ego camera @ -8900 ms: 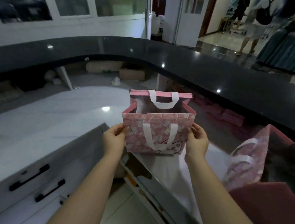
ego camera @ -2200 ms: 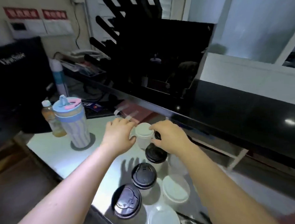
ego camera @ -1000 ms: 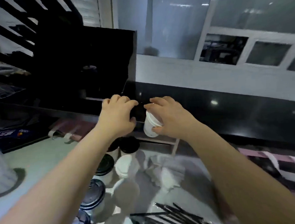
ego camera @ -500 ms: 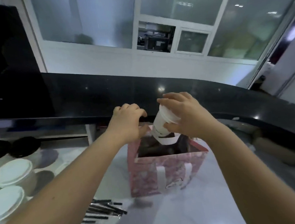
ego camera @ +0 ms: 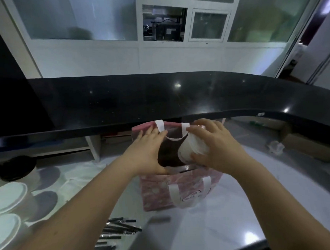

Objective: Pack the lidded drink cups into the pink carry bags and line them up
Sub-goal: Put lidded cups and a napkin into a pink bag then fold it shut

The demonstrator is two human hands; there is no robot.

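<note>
Pale stone counter [ego camera: 239, 206] fills the foreground beneath a raised black ledge [ego camera: 159, 98] that curves across at 12 o'clock, with a glazed white partition [ego camera: 176, 54] behind it. 1 pink carry bag [ego camera: 159, 193] stands upright at the centre of the counter with its mouth open and a white handle [ego camera: 174, 137] looping over the far rim.

The person's right hand [ego camera: 216, 147] is wrapped around a white lidded cup [ego camera: 190, 150]. It holds the cup tilted at the bag's mouth on the 3 o'clock side, base angled down into the dark interior. The left hand [ego camera: 148, 154] is spread with straight fingers along the bag's 9 o'clock side, thumb on the near rim, holding nothing. The 2 hands are apart, with the bag's opening between them.

At 9 o'clock from the bag, at the frame's edge, stand more lidded cups: 2 white lids [ego camera: 8, 194] and 1 black lid [ego camera: 18, 167] show. Black straws [ego camera: 116, 231] lie loose on the counter at 7 o'clock, near the bag.
</note>
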